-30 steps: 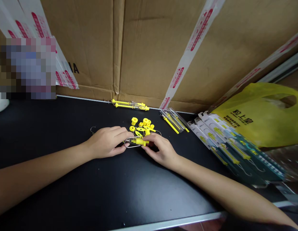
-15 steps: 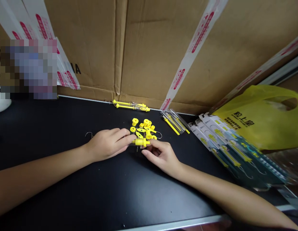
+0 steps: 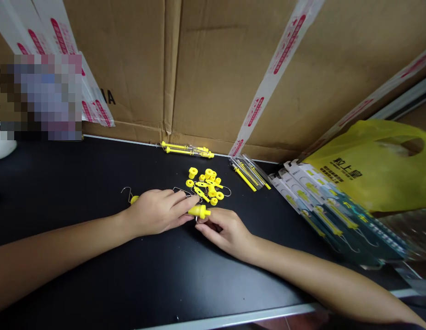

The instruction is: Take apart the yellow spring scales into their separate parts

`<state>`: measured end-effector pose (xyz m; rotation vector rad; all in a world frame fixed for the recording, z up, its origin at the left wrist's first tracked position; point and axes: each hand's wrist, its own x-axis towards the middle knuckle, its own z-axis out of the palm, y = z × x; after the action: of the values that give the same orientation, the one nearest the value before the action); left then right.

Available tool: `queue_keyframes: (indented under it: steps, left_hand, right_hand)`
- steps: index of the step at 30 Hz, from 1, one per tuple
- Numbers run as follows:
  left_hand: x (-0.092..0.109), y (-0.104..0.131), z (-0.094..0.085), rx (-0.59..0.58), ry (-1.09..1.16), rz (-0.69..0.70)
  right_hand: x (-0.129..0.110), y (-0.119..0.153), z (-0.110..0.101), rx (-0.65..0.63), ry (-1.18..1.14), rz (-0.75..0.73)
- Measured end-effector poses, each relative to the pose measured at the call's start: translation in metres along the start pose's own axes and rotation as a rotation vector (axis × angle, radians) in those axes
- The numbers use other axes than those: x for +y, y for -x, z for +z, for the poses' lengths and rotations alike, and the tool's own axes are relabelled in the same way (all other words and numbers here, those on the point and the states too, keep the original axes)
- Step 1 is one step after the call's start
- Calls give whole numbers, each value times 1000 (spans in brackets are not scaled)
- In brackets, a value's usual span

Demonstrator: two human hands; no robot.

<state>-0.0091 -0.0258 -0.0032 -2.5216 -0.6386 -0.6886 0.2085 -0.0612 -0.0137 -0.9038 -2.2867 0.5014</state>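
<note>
The left hand (image 3: 161, 210) gripped a slim, glossy yellow plastic device (image 3: 199, 211) with a stepped, knobbed end, while the right hand (image 3: 226, 229) pinched its thin metal wire (image 3: 197, 219).

Left hand (image 3: 160, 210) palm down; right hand (image 3: 230, 233) curled.

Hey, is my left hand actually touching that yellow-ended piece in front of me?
Touching. The head view shows it: the left hand lies over the yellow-ended piece, fingers closed on it, with its yellow end sticking out past the fingertips.
</note>
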Motion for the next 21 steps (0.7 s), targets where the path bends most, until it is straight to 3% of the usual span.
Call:
queue_keyframes:
  steps: [3, 7, 21]
  left_hand:
    - [1, 0, 0, -11, -6, 2]
    - [1, 1, 2, -62, -15, -19]
    - [3, 2, 6, -182, 1, -15]
  right_hand:
    - [3, 1, -1, -1, 254, -195]
    - [6, 0, -3, -21, 448, -319]
    - [0, -4, -3, -77, 695, -422]
